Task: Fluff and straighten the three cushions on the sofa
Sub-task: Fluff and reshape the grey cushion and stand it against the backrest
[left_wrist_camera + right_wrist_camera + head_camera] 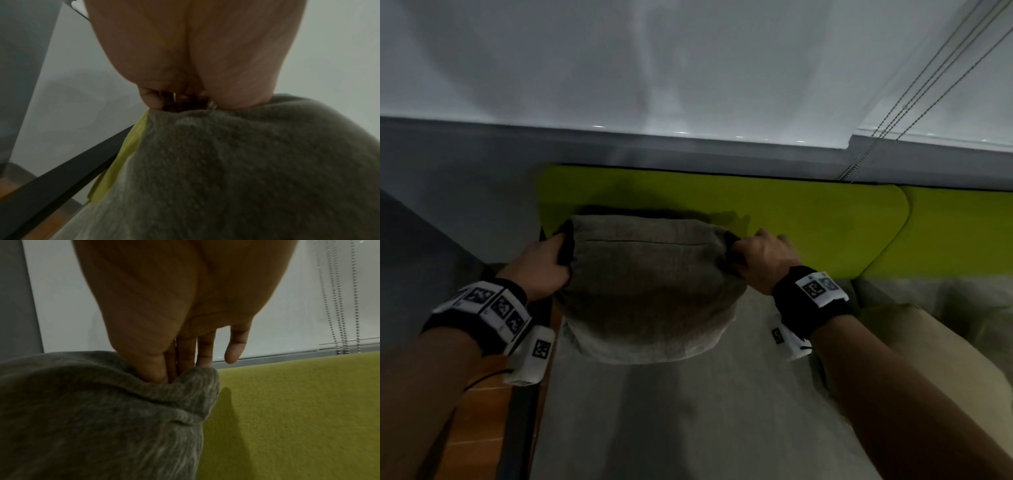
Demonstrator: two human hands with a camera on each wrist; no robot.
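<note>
A grey-brown woven cushion [643, 281] stands against the lime-green sofa back [808, 226], at the sofa's left end. My left hand [548, 263] grips its upper left corner, and the left wrist view shows my left hand [179, 104] bunched on the cushion fabric [246, 170]. My right hand [760, 257] pinches the upper right corner. In the right wrist view the thumb and fingers of my right hand [164, 374] squeeze a fold of the cushion [102, 410], with the little finger held straight. A beige cushion [914, 349] lies at the right.
The light grey sofa seat [688, 411] stretches toward me. A dark metal frame [520, 411] and wooden floor [479, 428] lie at the left. A white roller blind [688, 68] with bead chains [914, 85] hangs behind the sofa. A second green back panel [962, 233] continues to the right.
</note>
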